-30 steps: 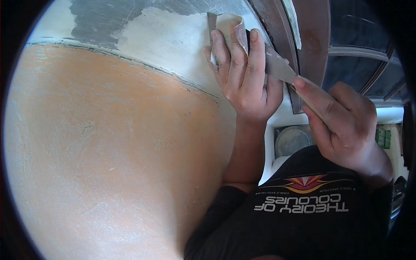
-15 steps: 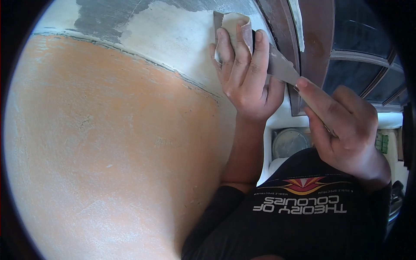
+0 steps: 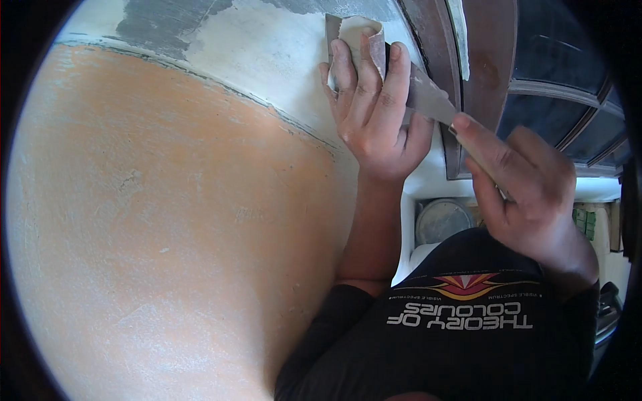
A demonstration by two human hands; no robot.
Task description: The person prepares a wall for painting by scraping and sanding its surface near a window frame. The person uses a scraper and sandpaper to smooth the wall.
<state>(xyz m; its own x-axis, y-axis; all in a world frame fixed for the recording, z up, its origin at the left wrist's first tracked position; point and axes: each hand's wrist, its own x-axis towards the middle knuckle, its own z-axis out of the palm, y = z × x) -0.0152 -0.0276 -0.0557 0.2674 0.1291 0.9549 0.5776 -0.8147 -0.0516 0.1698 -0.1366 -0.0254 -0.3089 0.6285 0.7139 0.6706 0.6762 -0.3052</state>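
My left hand (image 3: 374,110) is closed around a flat grey metal scraper (image 3: 332,28), fingers bent over a pale, ragged-edged layer (image 3: 354,28) on it. This scraper overlaps the white-coated upper wall in view. My right hand (image 3: 525,180) grips a putty knife (image 3: 431,97) by its handle, index finger stretched along it. The knife's blade is smeared with pale stuff and points up and left. Its far end disappears behind my left fingers.
An orange wall area (image 3: 180,220) fills the left, with a rough dark seam (image 3: 234,93) beneath white and grey patches. A brown frame with glass panes (image 3: 552,53) stands at upper right. Below are a round lidded tub (image 3: 445,220) and a green item (image 3: 584,224).
Both hands, with the scraper and putty knife, have shifted slightly left and up. Each hand keeps its grip.
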